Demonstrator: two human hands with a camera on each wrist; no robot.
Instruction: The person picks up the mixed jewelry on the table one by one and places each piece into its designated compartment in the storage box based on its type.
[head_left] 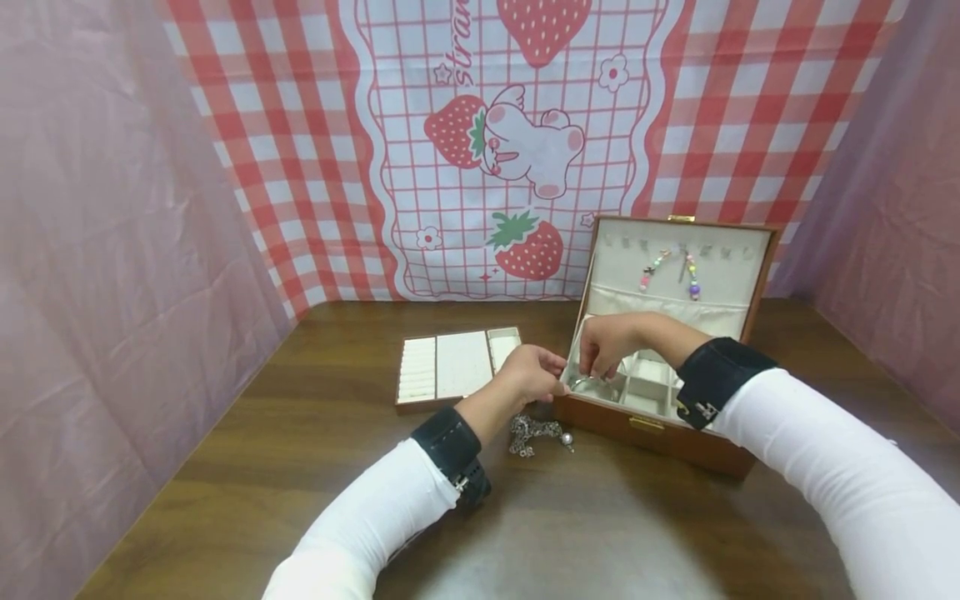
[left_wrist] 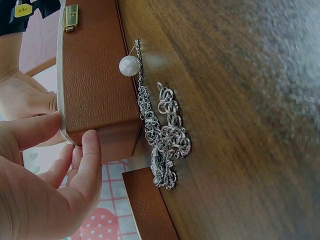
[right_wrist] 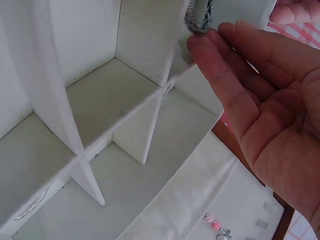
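A brown jewelry box (head_left: 697, 446) with a cream lining stands with its lid raised. My left hand (head_left: 531, 375) grips its front left corner, the thumb at the rim and other fingers on the side wall, as the left wrist view shows. My right hand (head_left: 606, 343) reaches down into the front left compartment, fingertips at a silver bracelet (right_wrist: 200, 20) with a textured band. A tangled silver chain (left_wrist: 167, 135) with a white pearl ball (left_wrist: 128, 65) lies on the table before that corner.
A shallow divided tray (head_left: 461, 364) with ring rolls lies left of the box. A beaded bracelet (head_left: 692, 279) hangs inside the lid (head_left: 720, 250). White dividers (right_wrist: 135, 130) split the box's inside. A strawberry-print cloth (head_left: 487, 200) hangs behind the wooden table (head_left: 315, 467).
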